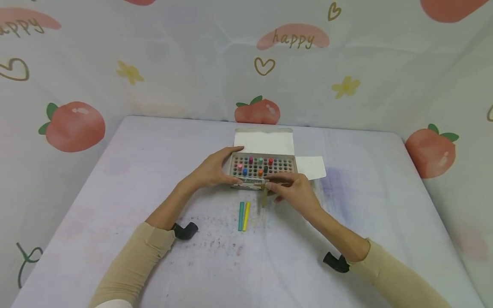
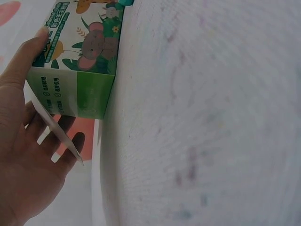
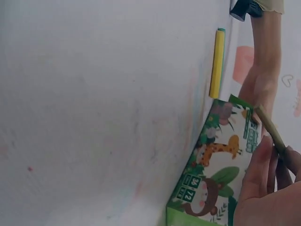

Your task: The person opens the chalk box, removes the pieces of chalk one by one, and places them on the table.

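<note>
Box (image 1: 252,185) is set on the worktop (image 1: 289,265) with its white lid (image 1: 263,142) folded back and a white flap (image 1: 311,167) spread out at its right end. Inside, a grid of round holes is seen, with coloured sticks stood upright in some of them: purple stick (image 1: 250,160), mint stick (image 1: 260,161), red stick (image 1: 271,161), pink stick (image 1: 240,167), blue stick (image 1: 244,172), orange stick (image 1: 260,173) and dark green stick (image 1: 266,169). The front is printed with an elephant and a giraffe.

The box's left end is held by the left hand (image 1: 213,169), with the thumb laid on the front and the forefinger stretched to the back corner; the other fingers are kept apart, beside a thin side flap (image 2: 56,129).

An olive stick (image 1: 264,199) is pinched between the thumb and fingers of the right hand (image 1: 297,192), just in front of the box. Nearer on the worktop, a teal stick (image 1: 241,216) and a yellow stick (image 1: 246,217) are laid side by side.
</note>
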Motion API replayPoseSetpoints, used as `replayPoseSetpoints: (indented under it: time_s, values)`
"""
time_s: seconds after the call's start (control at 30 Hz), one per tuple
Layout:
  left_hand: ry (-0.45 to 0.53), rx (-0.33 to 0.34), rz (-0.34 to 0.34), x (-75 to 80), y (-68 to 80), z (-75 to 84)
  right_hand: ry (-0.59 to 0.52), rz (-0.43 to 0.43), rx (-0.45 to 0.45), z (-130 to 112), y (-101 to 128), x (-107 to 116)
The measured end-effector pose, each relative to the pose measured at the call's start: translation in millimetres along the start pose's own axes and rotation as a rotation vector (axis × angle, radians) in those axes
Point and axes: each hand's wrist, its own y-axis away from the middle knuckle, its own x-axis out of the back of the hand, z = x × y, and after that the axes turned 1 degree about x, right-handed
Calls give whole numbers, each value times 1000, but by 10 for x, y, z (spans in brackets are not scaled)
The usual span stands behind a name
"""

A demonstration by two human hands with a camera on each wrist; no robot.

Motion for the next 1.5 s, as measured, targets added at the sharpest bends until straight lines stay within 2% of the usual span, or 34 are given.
replayPoseSetpoints:
  time_s: [0.4,0.67,0.83,1.5]
  values:
    - [4,15,-3,-3,5,17,-19,-77,-45,57,34,-137]
    - [0,6,3,-8,10,11,44,-114,-128,207,19,-234]
    - [-10,8,0,-15,10,-3,27,-155,-164,270,13,-274]
    - [-4,3,4,-13,-2,-10,40,-194,-194,319,-24,-290]
